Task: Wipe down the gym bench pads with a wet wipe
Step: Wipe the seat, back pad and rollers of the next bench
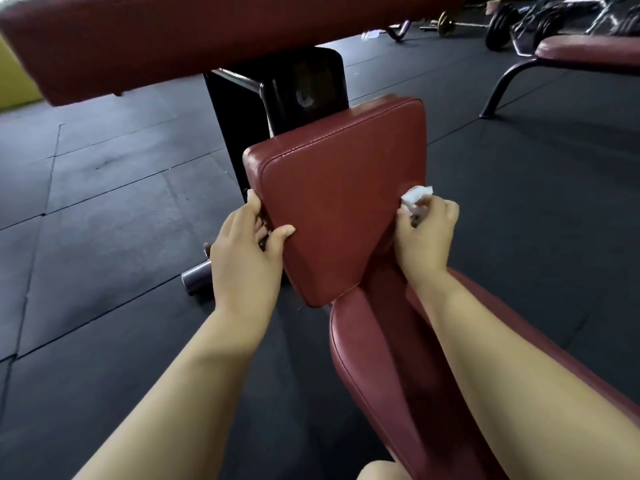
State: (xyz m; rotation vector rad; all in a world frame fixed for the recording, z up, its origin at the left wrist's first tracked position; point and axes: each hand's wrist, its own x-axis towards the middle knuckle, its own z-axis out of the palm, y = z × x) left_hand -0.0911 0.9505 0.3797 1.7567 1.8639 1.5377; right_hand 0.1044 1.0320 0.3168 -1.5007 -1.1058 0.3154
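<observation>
A dark red square seat pad [332,202] stands tilted on a black frame in the middle of the view. My left hand [247,251] grips its lower left edge, thumb on the face and fingers behind. My right hand [424,233] pinches a crumpled white wet wipe [415,197] against the pad's right edge. Below it a longer red bench pad [377,368] runs toward me under my right forearm. A big red arm pad [145,39] spans the top of the view.
The black steel post [277,98] rises behind the seat pad. A metal foot tube [195,277] lies on the black rubber floor [104,209] at the left. Another red bench [585,51] and barbell weights [498,26] stand at the far right.
</observation>
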